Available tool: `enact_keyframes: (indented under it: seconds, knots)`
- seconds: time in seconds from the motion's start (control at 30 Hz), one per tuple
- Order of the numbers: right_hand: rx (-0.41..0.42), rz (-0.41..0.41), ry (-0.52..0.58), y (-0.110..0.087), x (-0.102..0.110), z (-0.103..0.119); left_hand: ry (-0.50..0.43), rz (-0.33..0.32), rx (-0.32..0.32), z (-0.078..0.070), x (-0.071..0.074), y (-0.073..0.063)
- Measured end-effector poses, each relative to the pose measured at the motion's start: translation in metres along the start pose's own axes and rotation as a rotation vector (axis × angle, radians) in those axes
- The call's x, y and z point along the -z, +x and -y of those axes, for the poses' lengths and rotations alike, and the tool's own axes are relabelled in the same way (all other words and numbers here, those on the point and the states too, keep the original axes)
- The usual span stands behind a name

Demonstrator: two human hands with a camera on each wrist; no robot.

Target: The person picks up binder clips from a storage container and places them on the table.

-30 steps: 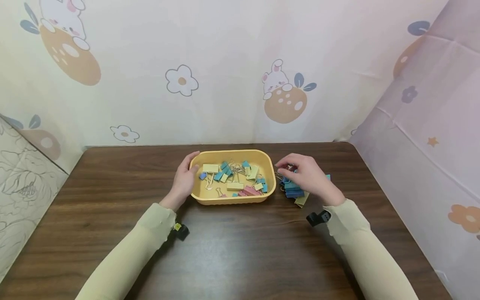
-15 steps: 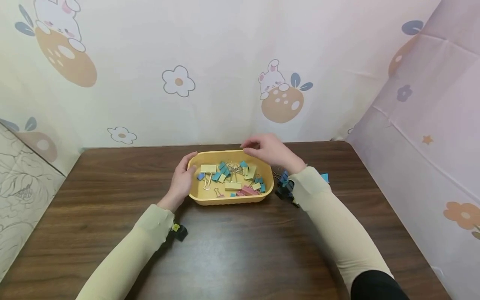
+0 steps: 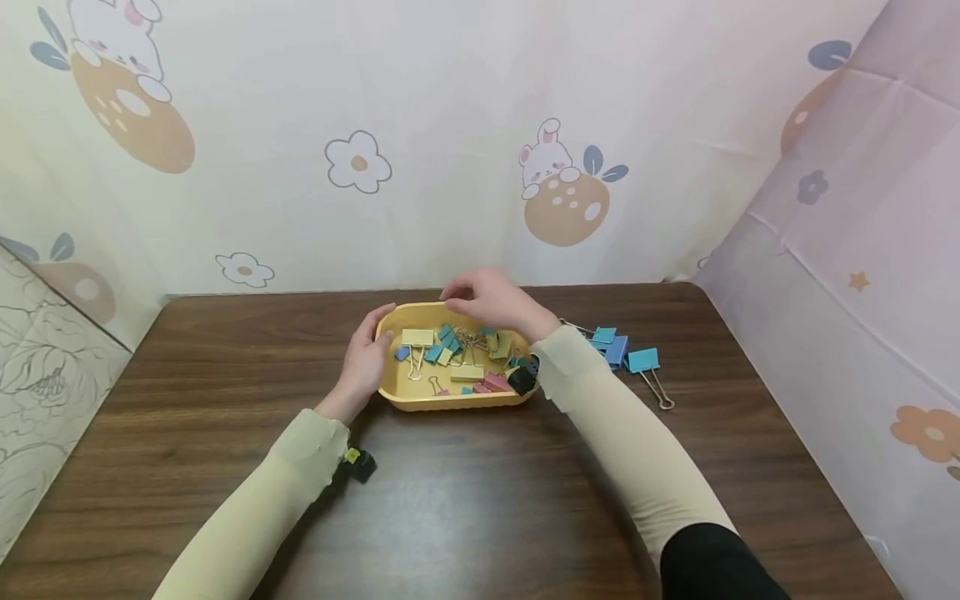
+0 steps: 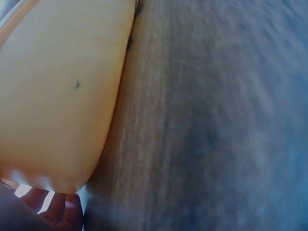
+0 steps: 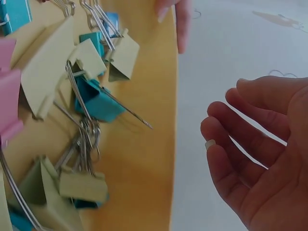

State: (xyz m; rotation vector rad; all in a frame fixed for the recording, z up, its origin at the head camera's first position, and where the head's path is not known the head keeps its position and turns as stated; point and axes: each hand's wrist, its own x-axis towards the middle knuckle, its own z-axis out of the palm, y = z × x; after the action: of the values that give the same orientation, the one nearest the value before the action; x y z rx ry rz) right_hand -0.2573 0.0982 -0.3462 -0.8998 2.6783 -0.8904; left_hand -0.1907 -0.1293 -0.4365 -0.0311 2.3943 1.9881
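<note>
A yellow plastic basket holds several binder clips in yellow, turquoise, pink and blue, such as a yellow binder clip. At its left end my left hand grips the wall, thumb over the rim. The left wrist view has the fingers curving round the end of the basket. My right hand hovers over the far rim, the forearm crossing the basket's right end. In the right wrist view its fingers are loosely bent with nothing between them, beside a turquoise binder clip inside the basket.
To the right of the basket lie more binder clips on the brown wooden table, including a blue binder clip and a turquoise binder clip. My right sleeve partly covers this pile. A patterned curtain hangs behind the table.
My right hand has moved left from the clip pile to above the basket's far rim, uncovering part of the pile. My left hand keeps its grip on the basket.
</note>
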Motion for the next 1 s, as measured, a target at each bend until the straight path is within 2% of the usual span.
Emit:
enact_keyframes:
  seconds: [0.23,0.43,0.8,1.0]
  knots:
    - [-0.019,0.009,0.02,0.008,-0.012,0.004,-0.005,0.006,0.017,0.002,0.001,0.001]
    - [0.003,0.041,0.018,0.015,-0.017,0.008,-0.005,0.003,0.015,0.004,0.001,0.001]
    - [0.041,0.027,0.029,0.028,-0.022,0.008,-0.009,0.0,-0.001,0.001,0.001,0.002]
    - [0.055,0.066,-0.019,0.033,-0.032,0.006,0.017,-0.007,-0.009,0.002,0.002,0.003]
